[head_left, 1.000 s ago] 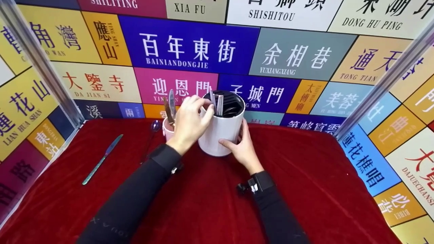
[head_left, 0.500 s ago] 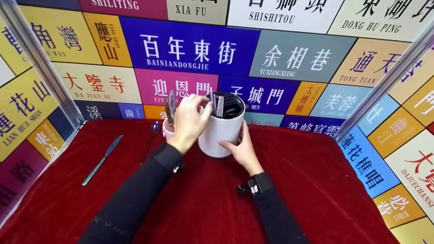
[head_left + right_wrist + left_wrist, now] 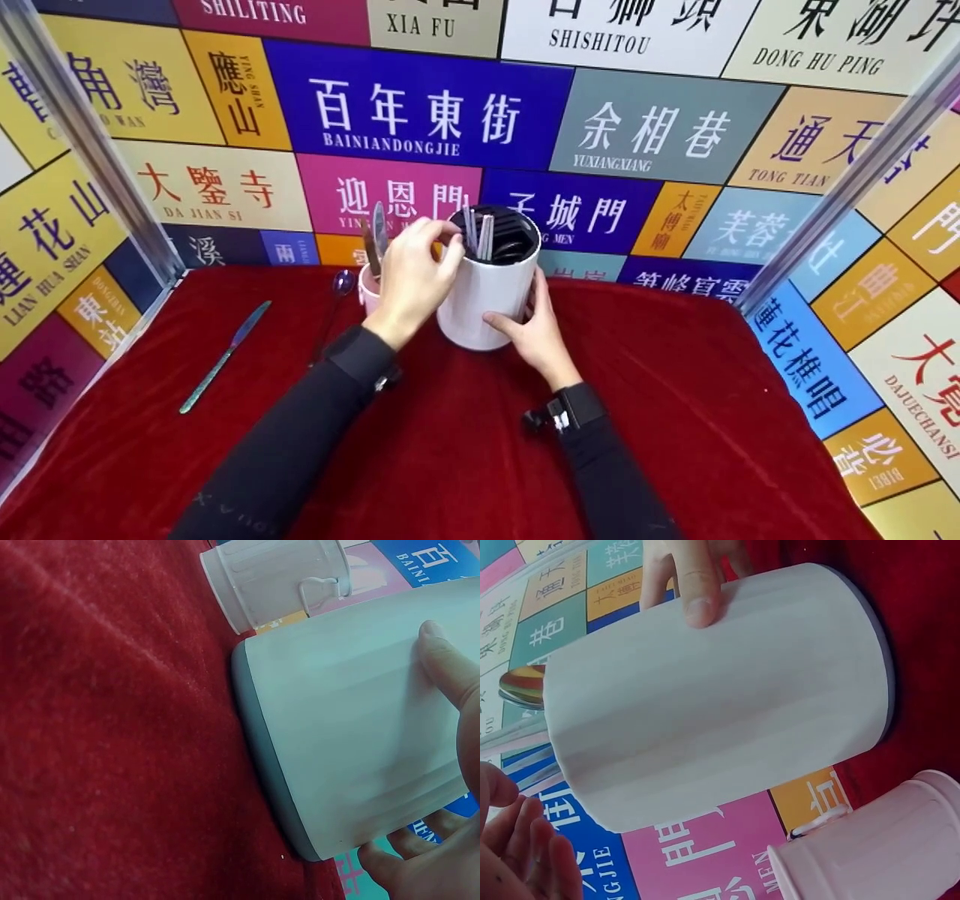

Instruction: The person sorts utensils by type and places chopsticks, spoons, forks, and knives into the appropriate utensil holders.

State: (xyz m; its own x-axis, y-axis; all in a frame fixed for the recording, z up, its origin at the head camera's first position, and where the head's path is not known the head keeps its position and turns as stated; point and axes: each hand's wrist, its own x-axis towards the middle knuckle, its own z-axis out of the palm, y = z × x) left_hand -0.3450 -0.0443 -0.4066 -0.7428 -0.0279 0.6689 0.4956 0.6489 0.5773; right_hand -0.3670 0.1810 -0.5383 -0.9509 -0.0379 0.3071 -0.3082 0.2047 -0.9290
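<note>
A white cylindrical utensil holder (image 3: 480, 304) with a black slotted top stands upright at the back of the cloth. My right hand (image 3: 541, 330) grips its right side, thumb in front and fingers behind. Several chopsticks (image 3: 480, 234) stand in its left slots, and a spoon (image 3: 525, 686) shows above its rim in the left wrist view. At the rim, my left hand (image 3: 420, 274) is bent beside the chopsticks; the left wrist view shows its fingers apart from them, with nothing seen in them. A small pink pail (image 3: 870, 847) with knives (image 3: 377, 236) in it is partly hidden behind that hand.
A spoon (image 3: 343, 283) lies on the red cloth (image 3: 465, 450) left of the pail, its handle partly behind my left sleeve. Farther left lies a table knife (image 3: 226, 356). Sign-printed walls (image 3: 416, 105) stand close behind and at both sides.
My left hand has drawn slightly left, off the chopsticks, which stay standing in the holder. My right hand keeps its grip on the holder.
</note>
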